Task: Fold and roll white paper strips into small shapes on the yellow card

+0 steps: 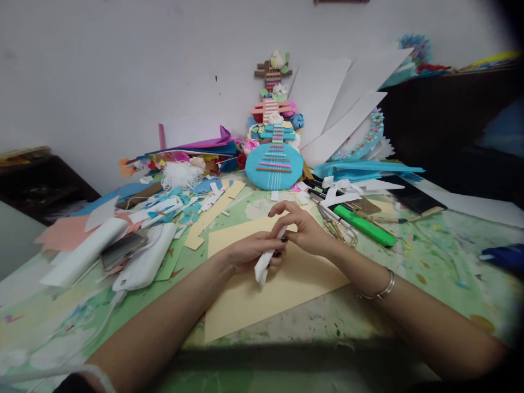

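A narrow folded strip of white paper (265,263) slants between my two hands, above a sheet of cream card (241,305). My left hand (252,250) is closed around its middle, with the lower end poking out toward me. At the upper end, the thumb and fingers of my right hand (301,229) pinch the paper, the index finger arched over it. Behind my hands a blue paper lute (273,168) with coloured strips and white strings leans against the wall.
To the left lie a white power strip (149,256), a phone (123,251), a white roll (85,254) and paper scraps. On the right are a green cutter (364,225), scissors (341,232), a dark tablet (411,194) and a blue object (503,256).
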`<act>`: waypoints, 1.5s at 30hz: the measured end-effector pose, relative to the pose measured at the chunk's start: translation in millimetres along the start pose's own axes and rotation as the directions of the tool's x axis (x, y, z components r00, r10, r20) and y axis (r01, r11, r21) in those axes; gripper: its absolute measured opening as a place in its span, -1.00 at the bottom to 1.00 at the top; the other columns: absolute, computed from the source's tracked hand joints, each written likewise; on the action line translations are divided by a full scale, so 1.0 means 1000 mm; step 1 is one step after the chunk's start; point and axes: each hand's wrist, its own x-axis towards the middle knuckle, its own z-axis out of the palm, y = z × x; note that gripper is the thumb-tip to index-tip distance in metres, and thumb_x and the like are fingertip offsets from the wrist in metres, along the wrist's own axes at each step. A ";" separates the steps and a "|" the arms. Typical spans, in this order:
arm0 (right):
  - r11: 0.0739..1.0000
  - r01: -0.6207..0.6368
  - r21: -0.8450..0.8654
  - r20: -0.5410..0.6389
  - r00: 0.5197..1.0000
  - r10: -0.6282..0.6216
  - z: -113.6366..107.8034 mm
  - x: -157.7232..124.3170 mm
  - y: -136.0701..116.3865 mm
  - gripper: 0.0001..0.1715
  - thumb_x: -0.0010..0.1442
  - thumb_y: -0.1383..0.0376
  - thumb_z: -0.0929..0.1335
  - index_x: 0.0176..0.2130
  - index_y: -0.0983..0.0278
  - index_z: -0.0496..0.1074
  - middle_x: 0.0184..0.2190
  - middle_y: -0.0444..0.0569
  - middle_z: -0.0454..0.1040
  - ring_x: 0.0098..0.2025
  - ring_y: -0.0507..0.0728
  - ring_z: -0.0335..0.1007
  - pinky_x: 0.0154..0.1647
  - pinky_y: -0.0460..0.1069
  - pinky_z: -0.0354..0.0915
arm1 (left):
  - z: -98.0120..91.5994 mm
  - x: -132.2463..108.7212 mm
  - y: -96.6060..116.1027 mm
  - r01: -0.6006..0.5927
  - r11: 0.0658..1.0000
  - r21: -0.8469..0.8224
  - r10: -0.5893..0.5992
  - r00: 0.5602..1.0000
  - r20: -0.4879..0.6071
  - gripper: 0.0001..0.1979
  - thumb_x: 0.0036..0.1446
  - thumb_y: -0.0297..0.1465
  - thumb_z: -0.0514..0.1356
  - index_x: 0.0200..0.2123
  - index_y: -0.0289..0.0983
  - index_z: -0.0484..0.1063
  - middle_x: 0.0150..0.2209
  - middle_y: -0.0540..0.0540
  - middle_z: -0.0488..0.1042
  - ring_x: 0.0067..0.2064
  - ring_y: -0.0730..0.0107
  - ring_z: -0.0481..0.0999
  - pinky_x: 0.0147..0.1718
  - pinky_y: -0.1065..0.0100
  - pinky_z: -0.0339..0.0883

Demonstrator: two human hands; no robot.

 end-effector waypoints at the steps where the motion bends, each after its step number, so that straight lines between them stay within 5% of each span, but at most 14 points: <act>1: 1.000 -0.013 0.020 -0.016 1.000 0.014 -0.001 0.000 0.000 -0.75 0.02 0.52 0.34 -0.38 0.19 0.51 -0.19 -0.04 0.32 -0.04 0.13 0.21 0.02 0.12 0.15 | 0.000 0.000 0.001 0.001 1.000 -0.011 -0.001 1.000 0.000 -0.78 0.07 -0.36 0.20 -0.44 -0.34 0.20 -0.52 0.05 0.18 -0.59 0.67 0.10 -0.59 0.50 -0.06; 4: 0.991 -0.083 0.104 -0.117 0.989 0.095 -0.004 0.001 -0.003 -0.74 0.11 0.43 0.30 -0.20 0.20 0.46 -0.16 -0.01 0.36 -0.07 0.11 0.28 -0.12 0.03 0.25 | -0.003 0.000 0.003 -0.012 1.000 -0.024 0.011 1.000 -0.011 -0.76 0.10 -0.34 0.18 -0.46 -0.34 0.18 -0.52 0.05 0.17 -0.59 0.67 0.12 -0.58 0.51 -0.04; 9: 0.960 -0.195 0.199 -0.221 0.946 0.238 -0.007 0.002 -0.004 -0.75 0.15 0.23 0.30 -0.17 0.25 0.45 -0.21 0.01 0.47 -0.19 0.08 0.37 -0.21 -0.01 0.31 | -0.006 0.000 0.005 -0.048 0.999 -0.002 0.048 0.995 -0.090 -0.74 0.06 -0.33 0.21 -0.44 -0.34 0.19 -0.51 0.04 0.19 -0.59 0.67 0.13 -0.59 0.50 -0.02; 21: 0.975 -0.132 0.178 -0.197 0.966 0.167 0.002 0.001 0.003 -0.89 0.04 0.34 0.39 -0.37 0.27 0.55 -0.41 -0.03 0.46 -0.35 0.06 0.37 -0.31 -0.02 0.29 | 0.000 -0.003 0.009 -0.002 0.988 0.156 0.040 0.969 -0.244 -0.76 -0.01 -0.35 0.25 -0.44 -0.35 0.23 -0.52 0.02 0.28 -0.58 0.65 0.21 -0.59 0.51 0.02; 32: 0.994 -0.092 0.064 -0.253 0.962 0.105 0.004 0.002 -0.002 -0.81 0.09 0.35 0.35 -0.27 0.21 0.54 -0.37 -0.05 0.35 -0.31 0.04 0.31 -0.31 -0.03 0.28 | 0.000 -0.001 0.007 -0.117 0.981 0.152 0.146 0.970 -0.197 -0.80 0.03 -0.36 0.21 -0.47 -0.35 0.26 -0.53 0.00 0.28 -0.48 0.55 0.27 -0.50 0.47 0.10; 35: 0.988 -0.149 -0.031 -0.388 0.913 0.126 0.006 0.001 -0.008 -0.77 0.09 0.31 0.35 -0.19 0.24 0.46 -0.28 -0.02 0.33 -0.32 0.03 0.27 -0.35 -0.05 0.28 | -0.003 0.002 0.009 -0.261 0.957 0.123 0.287 0.901 -0.326 -0.83 0.02 -0.38 0.19 -0.47 -0.35 0.26 -0.55 0.01 0.28 -0.51 0.55 0.26 -0.50 0.46 0.12; 37: 0.977 -0.212 0.002 -0.409 0.892 0.195 0.009 0.000 -0.011 -0.84 0.10 0.26 0.34 -0.27 0.27 0.39 -0.35 -0.05 0.35 -0.38 0.02 0.27 -0.41 -0.07 0.26 | -0.006 0.005 0.010 -0.401 0.903 0.153 0.426 0.795 -0.432 -0.82 0.02 -0.38 0.17 -0.52 -0.35 0.25 -0.56 0.01 0.27 -0.53 0.55 0.25 -0.51 0.46 0.14; 40: 0.940 -0.302 0.159 -0.268 0.903 0.336 0.018 -0.002 -0.014 -0.80 0.09 0.19 0.34 -0.37 0.27 0.28 -0.48 -0.12 0.36 -0.46 0.00 0.29 -0.45 -0.08 0.25 | -0.010 0.007 0.014 -0.570 0.801 0.182 0.570 0.634 -0.523 -0.80 0.03 -0.37 0.16 -0.55 -0.34 0.24 -0.57 0.01 0.27 -0.53 0.56 0.25 -0.52 0.48 0.15; 45: 0.828 -0.379 0.413 -0.068 0.894 0.443 0.037 -0.003 -0.017 -0.74 0.06 0.23 0.35 -0.28 0.25 0.20 -0.50 -0.15 0.42 -0.47 0.02 0.37 -0.40 -0.06 0.31 | -0.009 0.007 0.015 -0.650 0.743 0.161 0.614 0.564 -0.552 -0.84 0.03 -0.39 0.14 -0.53 -0.31 0.24 -0.56 0.02 0.28 -0.52 0.53 0.28 -0.55 0.49 0.16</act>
